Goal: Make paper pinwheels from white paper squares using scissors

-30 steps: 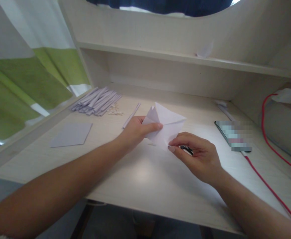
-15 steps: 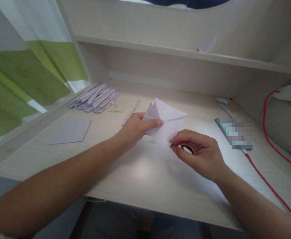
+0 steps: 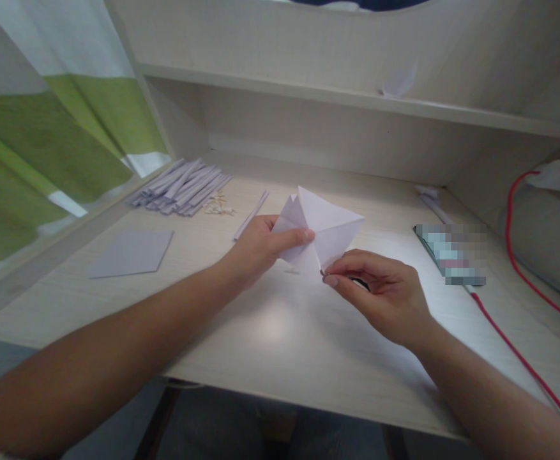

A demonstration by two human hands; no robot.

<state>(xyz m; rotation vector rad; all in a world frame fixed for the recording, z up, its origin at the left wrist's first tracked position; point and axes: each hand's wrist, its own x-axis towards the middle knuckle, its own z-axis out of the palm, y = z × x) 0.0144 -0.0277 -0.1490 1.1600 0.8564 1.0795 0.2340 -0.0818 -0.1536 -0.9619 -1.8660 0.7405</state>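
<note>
A folded white paper sheet (image 3: 325,230) with pointed flaps stands lifted just above the pale wooden desk (image 3: 270,332) near its middle. My left hand (image 3: 260,246) grips its left side, thumb across the front. My right hand (image 3: 380,297) pinches the paper's lower tip between thumb and forefinger. Under my right palm a small dark object (image 3: 359,282) shows partly; what it is stays unclear.
A flat grey paper sheet (image 3: 129,253) lies at the left. A pile of rolled paper strips (image 3: 181,186) and small scraps sit behind it, with one loose strip (image 3: 251,214). A blurred dark item (image 3: 449,255) and a red cable (image 3: 509,348) lie at the right. A shelf (image 3: 356,102) runs above.
My right thumb and forefinger have closed on the paper's lower tip and drawn it in, so the sheet is folded narrower. My left hand has kept its grip.
</note>
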